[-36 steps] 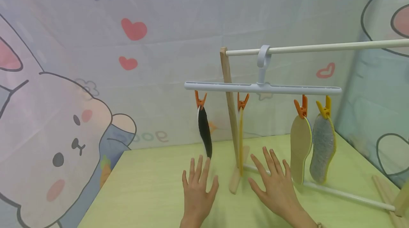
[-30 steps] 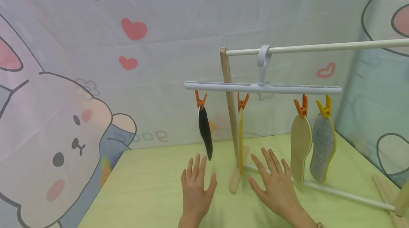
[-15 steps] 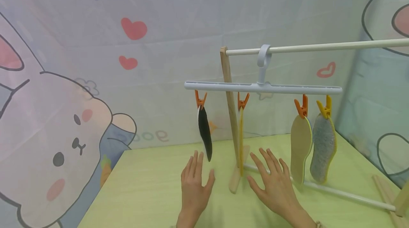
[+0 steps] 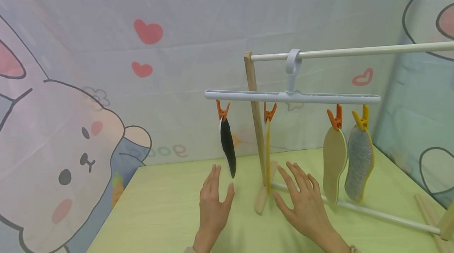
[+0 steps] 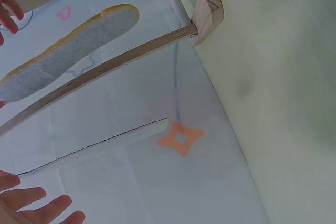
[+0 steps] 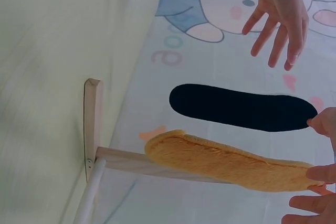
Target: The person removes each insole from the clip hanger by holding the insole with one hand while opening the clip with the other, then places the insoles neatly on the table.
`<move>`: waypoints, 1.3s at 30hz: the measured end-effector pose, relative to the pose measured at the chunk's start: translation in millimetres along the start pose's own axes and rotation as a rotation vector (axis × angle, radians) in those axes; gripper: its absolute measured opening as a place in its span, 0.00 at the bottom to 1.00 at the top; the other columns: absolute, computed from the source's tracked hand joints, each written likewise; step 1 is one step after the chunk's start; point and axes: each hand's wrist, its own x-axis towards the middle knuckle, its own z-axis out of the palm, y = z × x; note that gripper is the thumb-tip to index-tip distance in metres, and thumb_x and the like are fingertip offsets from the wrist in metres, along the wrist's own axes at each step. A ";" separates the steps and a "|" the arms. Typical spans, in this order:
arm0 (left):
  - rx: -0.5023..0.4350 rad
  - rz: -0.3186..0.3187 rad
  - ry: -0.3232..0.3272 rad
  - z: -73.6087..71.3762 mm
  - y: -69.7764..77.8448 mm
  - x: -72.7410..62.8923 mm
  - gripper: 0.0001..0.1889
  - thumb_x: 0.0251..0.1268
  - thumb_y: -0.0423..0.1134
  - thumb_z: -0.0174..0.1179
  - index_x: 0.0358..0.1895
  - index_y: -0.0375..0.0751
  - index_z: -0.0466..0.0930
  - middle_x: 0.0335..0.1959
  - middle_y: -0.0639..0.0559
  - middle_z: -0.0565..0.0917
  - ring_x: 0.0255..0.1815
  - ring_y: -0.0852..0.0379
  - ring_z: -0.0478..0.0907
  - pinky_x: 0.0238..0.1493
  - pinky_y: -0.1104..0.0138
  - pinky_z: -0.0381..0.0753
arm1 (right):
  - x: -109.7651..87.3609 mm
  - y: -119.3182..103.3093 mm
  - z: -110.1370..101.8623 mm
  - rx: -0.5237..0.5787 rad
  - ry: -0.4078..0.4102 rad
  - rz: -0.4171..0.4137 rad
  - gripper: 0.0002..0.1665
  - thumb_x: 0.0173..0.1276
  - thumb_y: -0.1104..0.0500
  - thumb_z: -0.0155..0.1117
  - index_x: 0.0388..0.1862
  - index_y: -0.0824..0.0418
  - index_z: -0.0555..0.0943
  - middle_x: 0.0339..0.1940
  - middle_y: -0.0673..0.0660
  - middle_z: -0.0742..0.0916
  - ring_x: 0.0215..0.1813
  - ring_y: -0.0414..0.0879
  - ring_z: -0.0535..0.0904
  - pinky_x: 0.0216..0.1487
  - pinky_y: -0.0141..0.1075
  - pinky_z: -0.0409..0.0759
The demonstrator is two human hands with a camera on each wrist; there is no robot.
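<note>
My left hand hovers over the table with straight fingers and holds nothing. Just above and behind its fingertips hangs a black insole, gripped by an orange clip. Between the hands a yellow insole hangs nearly edge-on from another orange clip; the right wrist view shows its fuzzy yellow face. My right hand, fingers spread and bare of any object, is between that insole and a beige insole. Farther right a grey insole with yellow edging hangs from a yellow clip.
A white hanger carries all the clips and hooks over a white rail. Wooden uprights support the rail, and a lower white bar crosses behind my right hand. The light-green table meets a cartoon-print curtain.
My left hand has shifted slightly left and turned so its fingers close together side-on. The right hand has moved a little left. The hanging insoles barely sway.
</note>
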 end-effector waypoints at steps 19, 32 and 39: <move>-0.265 -0.175 -0.071 -0.2 4.7 7.7 0.27 0.57 0.33 0.58 0.61 0.33 0.63 0.58 0.37 0.72 0.56 0.42 0.72 0.53 0.50 0.71 | 11.2 -4.6 -8.3 0.032 0.002 0.008 0.36 0.63 0.39 0.45 0.64 0.58 0.64 0.61 0.62 0.71 0.63 0.58 0.64 0.54 0.57 0.63; -0.270 -0.208 -0.092 5.7 0.5 7.9 0.27 0.57 0.34 0.58 0.60 0.33 0.64 0.58 0.37 0.72 0.56 0.42 0.72 0.54 0.50 0.71 | 22.7 -4.9 -17.1 0.111 0.008 0.026 0.37 0.58 0.47 0.58 0.64 0.59 0.63 0.62 0.62 0.71 0.64 0.58 0.63 0.58 0.54 0.62; -0.309 -0.261 -0.101 11.3 -2.9 8.6 0.25 0.58 0.35 0.57 0.59 0.32 0.66 0.56 0.38 0.73 0.53 0.45 0.73 0.45 0.54 0.75 | 26.4 -5.9 -16.5 0.158 0.023 0.012 0.38 0.55 0.51 0.61 0.64 0.61 0.63 0.62 0.61 0.70 0.63 0.56 0.65 0.54 0.56 0.65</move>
